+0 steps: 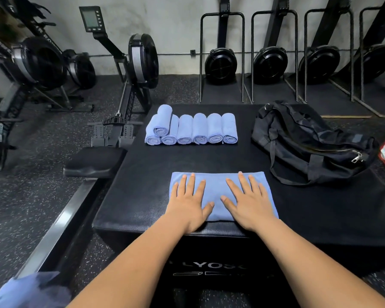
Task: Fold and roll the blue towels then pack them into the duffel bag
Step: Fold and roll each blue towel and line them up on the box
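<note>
**A:** What is felt under the fingers [191, 182], and how will it handle?

**B:** A folded towel [217, 187] is pressed there, at the near edge of the table [142, 174]. It is judged to be soft, light and limp, and no shape will be kept by it alone. The roll is probably best started from one short end, taken at both corners and kept tight under the palms. If it is not, the layers may slide apart.

**A:** And how are the fingers held?

**B:** They are kept straight and spread wide on both sides. The left hand [190, 203] is laid flat on the left half of the cloth and the right hand [249, 203] on the right half. Nothing is gripped or pinched. The thumbs are turned toward each other, and a strip of blue is left bare between them.

**A:** What is found further out?

**B:** Seven rolled towels [191, 130] are set at the far side of the table, six side by side and one laid on top at the left end. The duffel bag [309, 141] is slumped to their right, well apart from the folded towel. Whether its zip is open cannot be told for certain. Packing seems not yet begun. A blurred blue cloth [31, 290] is seen low on the left, off the table. It is perhaps another towel.
</note>
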